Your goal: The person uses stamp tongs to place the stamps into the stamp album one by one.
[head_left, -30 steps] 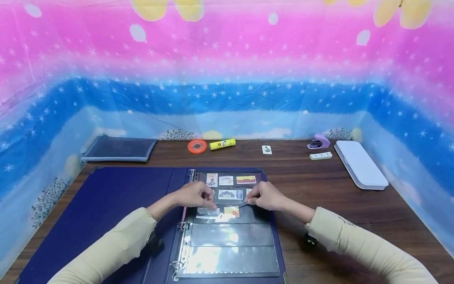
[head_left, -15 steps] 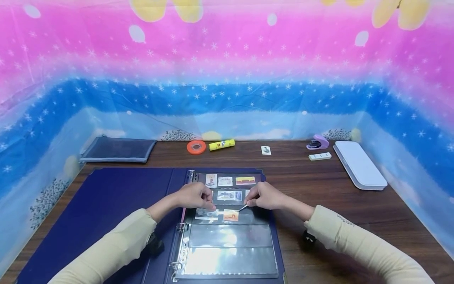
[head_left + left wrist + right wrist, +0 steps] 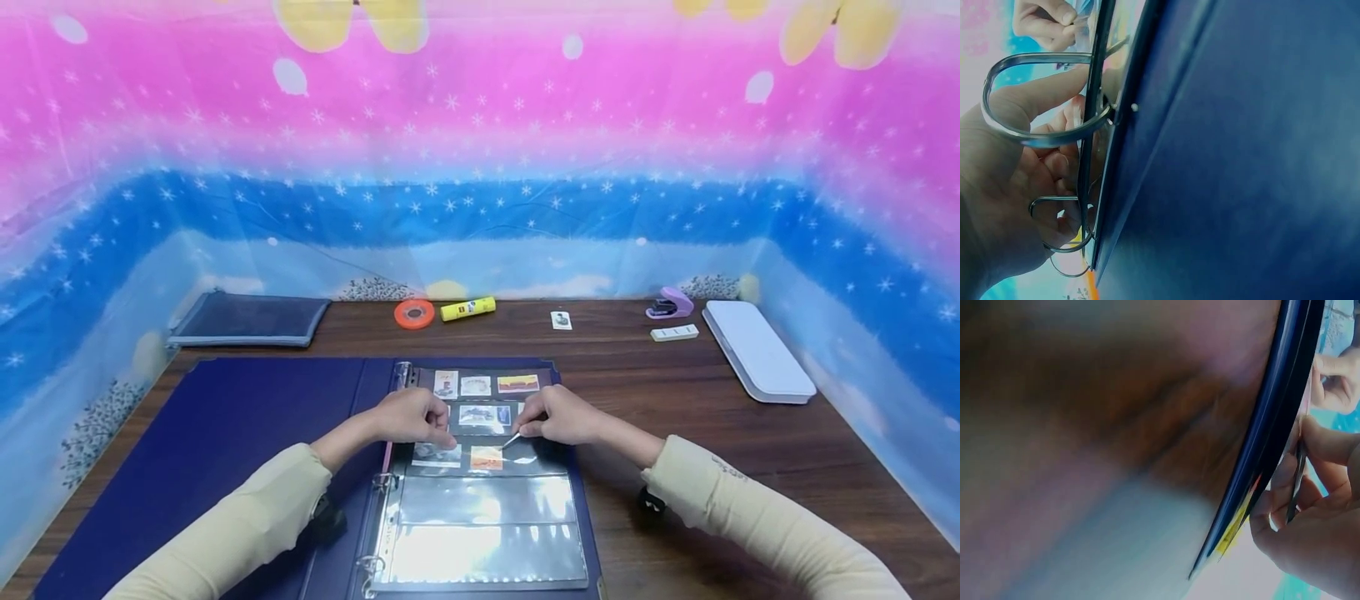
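Note:
An open navy ring-binder stamp album [image 3: 255, 417] lies on the table, with a page of clear pockets [image 3: 487, 498] on its right side. My right hand [image 3: 561, 414] pinches slim metal tweezers [image 3: 512, 440], also seen in the right wrist view as tweezers [image 3: 1297, 481]. Their tip is at the right edge of an orange stamp [image 3: 487, 458] in the third row. My left hand [image 3: 412, 415] is over the page's left part, fingers curled, thumb and forefinger at the third pocket's upper edge, seemingly pinching its clear film. Beneath it a greyish stamp [image 3: 437, 455] is partly covered.
Several stamps fill the upper rows, including a red-yellow stamp [image 3: 518, 383]. Behind the album lie an orange tape roll [image 3: 414, 313], a yellow glue stick [image 3: 468, 308], a loose stamp [image 3: 561, 320], a purple stapler [image 3: 670, 303], a white case [image 3: 759, 350] and a mesh pouch [image 3: 251, 319].
The tweezers have tilted more steeply, and their tip has come slightly lower beside the orange stamp. My left hand has stayed nearly still. The whole view has shifted a little.

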`<state>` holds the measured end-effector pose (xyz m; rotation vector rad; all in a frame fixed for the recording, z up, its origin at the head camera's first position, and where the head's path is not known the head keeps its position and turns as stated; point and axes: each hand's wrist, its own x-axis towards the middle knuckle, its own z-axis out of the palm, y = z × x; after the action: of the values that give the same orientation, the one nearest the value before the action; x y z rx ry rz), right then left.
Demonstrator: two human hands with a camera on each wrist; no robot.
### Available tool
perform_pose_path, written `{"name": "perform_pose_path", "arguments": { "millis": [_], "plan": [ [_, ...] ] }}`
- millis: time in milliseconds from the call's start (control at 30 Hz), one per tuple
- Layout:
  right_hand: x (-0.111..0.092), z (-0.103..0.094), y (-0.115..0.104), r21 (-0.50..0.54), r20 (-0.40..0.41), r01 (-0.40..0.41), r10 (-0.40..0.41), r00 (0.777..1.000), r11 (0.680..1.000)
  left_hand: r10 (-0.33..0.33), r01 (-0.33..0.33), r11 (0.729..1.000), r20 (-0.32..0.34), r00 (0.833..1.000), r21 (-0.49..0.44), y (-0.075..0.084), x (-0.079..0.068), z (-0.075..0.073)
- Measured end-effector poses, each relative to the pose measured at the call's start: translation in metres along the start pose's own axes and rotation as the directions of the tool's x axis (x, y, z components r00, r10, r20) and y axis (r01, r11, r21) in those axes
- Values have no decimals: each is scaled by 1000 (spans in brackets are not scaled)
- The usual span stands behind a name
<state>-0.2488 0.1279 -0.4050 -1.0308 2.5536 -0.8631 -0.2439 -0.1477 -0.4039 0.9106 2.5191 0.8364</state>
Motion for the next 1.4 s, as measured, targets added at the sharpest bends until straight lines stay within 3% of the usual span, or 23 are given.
{"name": "perform_pose_path", "arguments": {
  "millis": [167,367,633,733,867,1167,1400],
  "plan": [
    [0,-14,12,-29,-34,17,-18,999,999,1,-1,1000,1,1000,-2,0,0,1],
    [9,-44,41,-43,-184,-94,85,979,995,2,-2,1000,1,1000,5,0,0,0],
    [40,-87,91,25,-389,-328,312,867,944,-16,16,1000,-13,1000,18,-4,-2,-1],
    [47,-97,103,20,-413,-396,368,833,918,-4,4,1000,-14,1000,9,-4,-2,-1],
    [52,-106,116,42,-402,-461,437,804,886,7,-7,1000,-11,1000,-2,-4,0,0],
    [55,-111,136,-12,-380,-528,485,787,849,-8,8,1000,-7,1000,-5,-5,2,2],
    [58,-112,145,26,-323,-526,505,800,850,-28,28,1000,-4,1000,-12,-5,1,2]
  ]
}}
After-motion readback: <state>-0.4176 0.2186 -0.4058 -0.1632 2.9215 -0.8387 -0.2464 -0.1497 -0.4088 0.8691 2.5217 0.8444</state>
